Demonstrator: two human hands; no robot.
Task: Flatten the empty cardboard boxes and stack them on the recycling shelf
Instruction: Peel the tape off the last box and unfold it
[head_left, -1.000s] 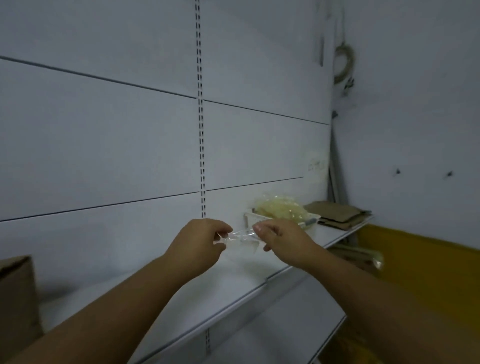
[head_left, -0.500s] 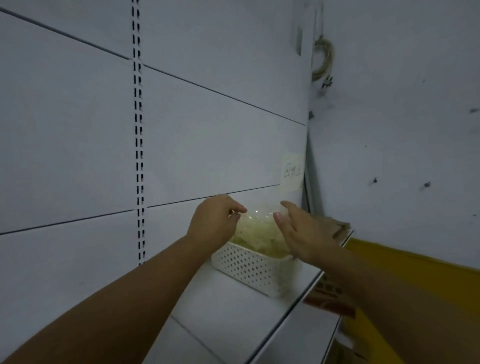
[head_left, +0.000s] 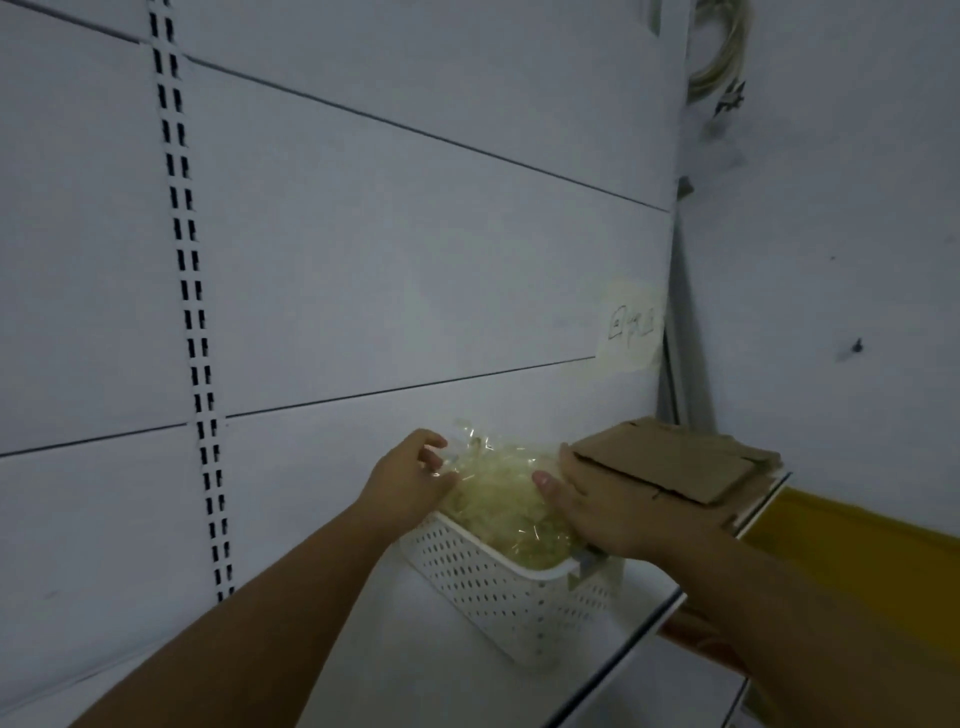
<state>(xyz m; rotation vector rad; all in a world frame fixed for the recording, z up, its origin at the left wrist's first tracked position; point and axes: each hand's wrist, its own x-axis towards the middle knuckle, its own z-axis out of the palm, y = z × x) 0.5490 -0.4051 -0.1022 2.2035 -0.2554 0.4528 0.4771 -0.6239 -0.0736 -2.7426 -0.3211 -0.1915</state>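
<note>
Here, line by line.
Flattened cardboard (head_left: 670, 462): brown, a few collapsed pieces stacked flat, seams and flap edges showing on the top sheet; it lies at the far right end of the white shelf (head_left: 467, 670), in the corner, just beside the basket.
Basket (head_left: 498, 587): white, perforated walls, heaped with crumpled clear, yellowish tape or film (head_left: 498, 493).
Left hand (head_left: 410, 480): fingers loosely curled at the basket's left edge, touching the crumpled film; whether it grips any I cannot tell.
Right hand (head_left: 597, 506): open and flat, fingers extended, palm down over the basket's right rim, fingertips by the cardboard's near edge.
Back panel: a small handwritten label (head_left: 631, 325) above the cardboard.
</note>
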